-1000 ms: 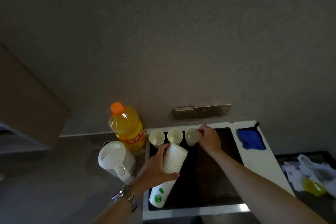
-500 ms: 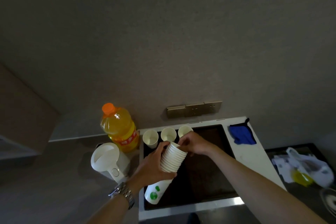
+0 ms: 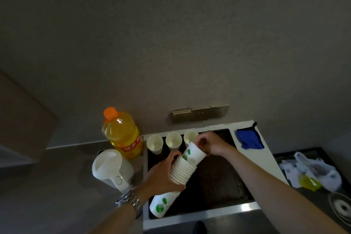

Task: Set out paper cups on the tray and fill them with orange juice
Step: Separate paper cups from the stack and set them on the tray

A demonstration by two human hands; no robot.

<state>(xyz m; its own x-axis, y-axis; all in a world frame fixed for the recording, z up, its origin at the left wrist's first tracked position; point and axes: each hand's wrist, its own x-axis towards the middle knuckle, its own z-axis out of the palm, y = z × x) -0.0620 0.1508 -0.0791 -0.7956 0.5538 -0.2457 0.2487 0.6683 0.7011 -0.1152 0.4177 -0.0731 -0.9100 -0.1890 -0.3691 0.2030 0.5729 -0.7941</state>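
Observation:
My left hand grips a tilted stack of white paper cups over the dark tray. My right hand pinches the rim of the top cup, which has green dots and sticks half out of the stack. Three cups stand upright in a row at the tray's far edge: the left cup, the middle cup and the right cup, partly hidden behind my right hand. A large orange juice bottle with an orange cap stands left of the tray.
A white electric kettle sits on the grey counter next to the tray's left side. A blue cloth lies to the right of the tray. Further right lie a plastic bag with a yellow item and a round drain.
My right hand left the third cup on the tray, came back to the stack and has pulled the top cup partly out. The camera shifted slightly.

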